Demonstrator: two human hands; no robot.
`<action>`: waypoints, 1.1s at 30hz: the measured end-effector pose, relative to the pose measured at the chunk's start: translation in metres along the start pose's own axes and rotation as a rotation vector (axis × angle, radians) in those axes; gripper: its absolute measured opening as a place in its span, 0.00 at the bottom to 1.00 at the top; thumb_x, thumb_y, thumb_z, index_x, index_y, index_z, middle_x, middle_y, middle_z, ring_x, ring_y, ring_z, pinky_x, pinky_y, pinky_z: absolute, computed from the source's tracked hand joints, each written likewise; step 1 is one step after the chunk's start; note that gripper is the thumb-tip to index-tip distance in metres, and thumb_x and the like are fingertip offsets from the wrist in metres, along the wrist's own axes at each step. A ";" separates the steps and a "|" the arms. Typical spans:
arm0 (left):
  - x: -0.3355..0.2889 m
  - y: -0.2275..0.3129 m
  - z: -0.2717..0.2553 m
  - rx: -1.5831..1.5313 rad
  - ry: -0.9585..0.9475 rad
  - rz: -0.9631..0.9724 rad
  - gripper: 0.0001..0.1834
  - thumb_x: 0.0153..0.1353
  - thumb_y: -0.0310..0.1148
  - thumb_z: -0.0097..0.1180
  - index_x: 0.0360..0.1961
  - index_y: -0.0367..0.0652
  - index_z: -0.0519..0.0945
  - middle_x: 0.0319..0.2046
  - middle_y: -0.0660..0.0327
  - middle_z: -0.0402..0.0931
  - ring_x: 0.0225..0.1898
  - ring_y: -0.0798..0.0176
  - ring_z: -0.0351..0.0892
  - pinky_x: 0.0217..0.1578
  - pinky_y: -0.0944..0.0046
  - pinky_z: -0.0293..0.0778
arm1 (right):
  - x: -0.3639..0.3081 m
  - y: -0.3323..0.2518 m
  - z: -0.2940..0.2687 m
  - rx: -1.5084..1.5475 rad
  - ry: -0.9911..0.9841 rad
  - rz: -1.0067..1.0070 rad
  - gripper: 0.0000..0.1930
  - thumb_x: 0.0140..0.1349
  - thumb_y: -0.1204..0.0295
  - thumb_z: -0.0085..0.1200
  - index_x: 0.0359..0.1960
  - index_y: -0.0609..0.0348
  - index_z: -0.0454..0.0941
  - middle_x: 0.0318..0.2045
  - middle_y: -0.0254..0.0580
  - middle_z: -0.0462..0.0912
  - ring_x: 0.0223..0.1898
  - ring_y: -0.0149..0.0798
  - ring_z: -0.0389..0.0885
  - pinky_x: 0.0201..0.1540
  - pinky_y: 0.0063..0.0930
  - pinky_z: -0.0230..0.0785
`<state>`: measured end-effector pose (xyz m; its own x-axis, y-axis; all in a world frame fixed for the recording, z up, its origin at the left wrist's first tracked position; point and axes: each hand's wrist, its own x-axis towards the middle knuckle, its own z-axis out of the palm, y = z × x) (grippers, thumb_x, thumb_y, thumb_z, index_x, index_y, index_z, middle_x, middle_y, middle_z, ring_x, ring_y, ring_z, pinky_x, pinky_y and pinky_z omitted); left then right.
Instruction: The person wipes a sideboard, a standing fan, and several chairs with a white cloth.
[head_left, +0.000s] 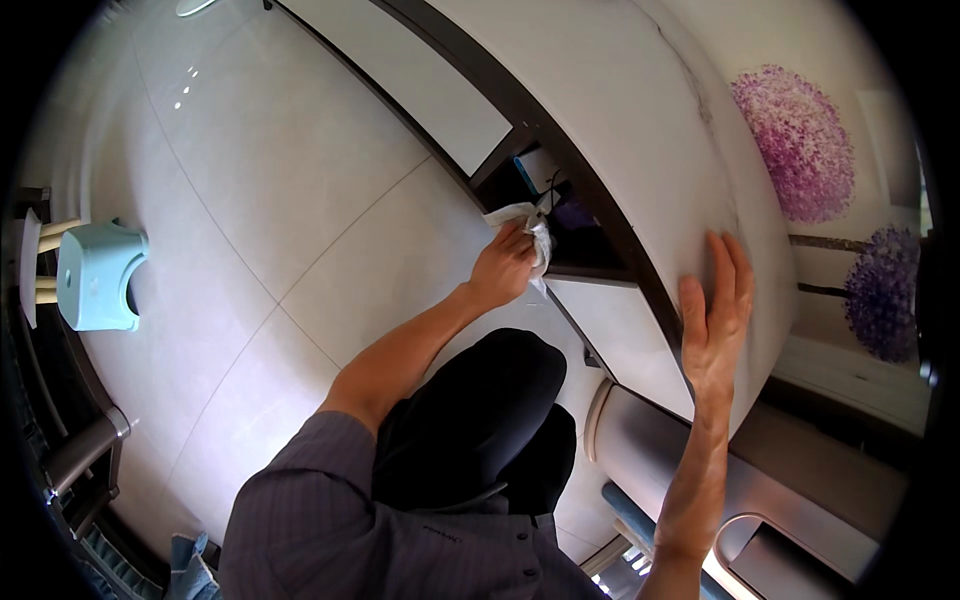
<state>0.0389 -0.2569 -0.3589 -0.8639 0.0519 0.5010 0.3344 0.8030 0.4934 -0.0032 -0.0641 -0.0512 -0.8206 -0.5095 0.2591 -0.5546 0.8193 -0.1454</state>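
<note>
Marbled cabinet top, pale tiled floor, turquoise stool
Left hand grips white cloth at dark compartment; right hand rests unclenched, holding nothing, on top.

the low cabinet runs ahead and to the right of the crouching person, its open compartment set between two front panels. the left hand is at the mouth of that compartment with a cloth, and a box lies inside. on the cabinet top i see the right hand, with flower pictures beyond it on the wall. far left, across the tiled floor, a step stool stands near an armchair.
</note>
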 end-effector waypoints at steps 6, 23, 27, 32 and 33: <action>0.010 -0.008 -0.003 -0.205 -0.053 0.053 0.10 0.54 0.26 0.60 0.37 0.35 0.84 0.39 0.49 0.83 0.49 0.44 0.81 0.65 0.48 0.72 | 0.000 0.002 0.001 -0.020 0.012 -0.015 0.27 0.73 0.59 0.54 0.68 0.62 0.73 0.68 0.58 0.69 0.68 0.63 0.68 0.71 0.55 0.58; 0.144 -0.077 -0.079 -0.866 0.999 -0.522 0.29 0.80 0.40 0.43 0.72 0.29 0.64 0.77 0.44 0.57 0.78 0.43 0.55 0.77 0.51 0.49 | 0.000 -0.005 -0.003 -0.047 0.010 -0.005 0.27 0.72 0.62 0.55 0.68 0.63 0.73 0.69 0.59 0.69 0.69 0.63 0.68 0.71 0.56 0.58; 0.133 -0.131 -0.070 -0.619 1.050 -0.528 0.34 0.81 0.46 0.42 0.78 0.33 0.59 0.80 0.49 0.53 0.79 0.48 0.53 0.78 0.53 0.51 | 0.000 -0.006 -0.002 -0.047 0.025 -0.003 0.27 0.71 0.62 0.56 0.68 0.62 0.73 0.68 0.58 0.69 0.68 0.63 0.69 0.70 0.56 0.59; 0.174 -0.131 -0.120 -1.268 1.221 -0.747 0.38 0.81 0.50 0.41 0.79 0.34 0.53 0.77 0.53 0.58 0.77 0.53 0.58 0.76 0.60 0.52 | 0.001 -0.005 -0.001 -0.063 0.064 0.004 0.26 0.70 0.61 0.58 0.67 0.59 0.74 0.67 0.56 0.70 0.67 0.61 0.69 0.69 0.55 0.60; 0.182 -0.115 -0.134 -1.210 1.183 -0.680 0.38 0.81 0.51 0.40 0.79 0.34 0.52 0.77 0.54 0.59 0.77 0.54 0.58 0.76 0.61 0.52 | 0.000 -0.005 -0.001 -0.069 0.067 0.007 0.26 0.70 0.61 0.58 0.66 0.59 0.74 0.67 0.56 0.71 0.67 0.61 0.69 0.69 0.55 0.60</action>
<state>-0.1062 -0.4189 -0.2288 -0.4399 -0.8955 -0.0669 0.6011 -0.3490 0.7189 -0.0005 -0.0678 -0.0495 -0.8120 -0.4869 0.3219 -0.5363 0.8401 -0.0820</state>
